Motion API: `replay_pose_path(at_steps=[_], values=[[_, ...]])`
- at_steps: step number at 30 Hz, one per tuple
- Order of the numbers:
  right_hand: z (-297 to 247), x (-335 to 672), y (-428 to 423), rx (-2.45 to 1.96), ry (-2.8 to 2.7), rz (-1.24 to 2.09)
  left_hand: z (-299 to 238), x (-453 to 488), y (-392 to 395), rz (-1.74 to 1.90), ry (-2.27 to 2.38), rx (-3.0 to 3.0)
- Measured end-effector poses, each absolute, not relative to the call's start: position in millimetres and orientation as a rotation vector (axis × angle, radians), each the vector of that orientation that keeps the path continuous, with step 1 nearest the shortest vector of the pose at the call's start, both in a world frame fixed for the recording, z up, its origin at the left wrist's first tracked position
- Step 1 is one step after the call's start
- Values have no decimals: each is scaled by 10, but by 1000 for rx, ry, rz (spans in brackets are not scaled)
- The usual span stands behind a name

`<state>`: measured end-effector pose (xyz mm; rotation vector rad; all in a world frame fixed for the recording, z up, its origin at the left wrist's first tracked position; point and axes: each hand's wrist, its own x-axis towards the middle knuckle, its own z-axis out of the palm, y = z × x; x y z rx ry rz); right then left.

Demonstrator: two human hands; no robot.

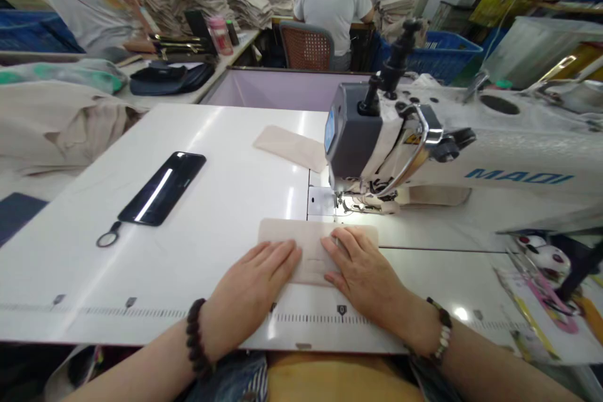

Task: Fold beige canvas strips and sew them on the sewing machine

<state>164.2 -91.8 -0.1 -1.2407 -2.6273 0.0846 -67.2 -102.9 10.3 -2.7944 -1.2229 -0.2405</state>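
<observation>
- Head view, looking down at my two hands on a sewing table.
- My left hand (pixel 254 282) and right hand (pixel 362 270) lie flat on a beige fabric strip (pixel 318 250) at bottom centre of the frame. My fingers (pixel 282 257) are open and extended, pressing down without pinching.
- The strip looks light, soft and probably layered. It could slide on the glossy white tabletop (pixel 141 251), so flat pressure seems safer than a pinch. Its exposed ends, beyond my fingertips on each side, look like the best places to take hold.
- Its far edge lies just short of the presser foot (pixel 365 204) of the MAOI sewing machine (pixel 353 132), right of centre.
- A second beige fabric piece (pixel 289 147) lies farther up, just left of the machine.
- Left of my hands, the tabletop runs to a black smartphone (pixel 162 188) with a ring attached.
- A printed ruler scale (pixel 320 319) runs along the near table edge, just below the strip.
- At top centre, a seated person in a white T-shirt (pixel 332 12) works with their back to me.
</observation>
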Motion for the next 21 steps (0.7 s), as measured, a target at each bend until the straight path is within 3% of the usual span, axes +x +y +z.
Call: replay_pose_path(at_steps=[6,14,21], values=[[267,1769,-794,-1171,-2778,254,187,-370,-533,-64,-1298,-2844],[36,1964,-502,-893,-2826,-43,255,36,-97,24,-1111,-2941],[-25,1981,-476,-977,-2662,27,90,55,-91,-227,-1146,-2962]])
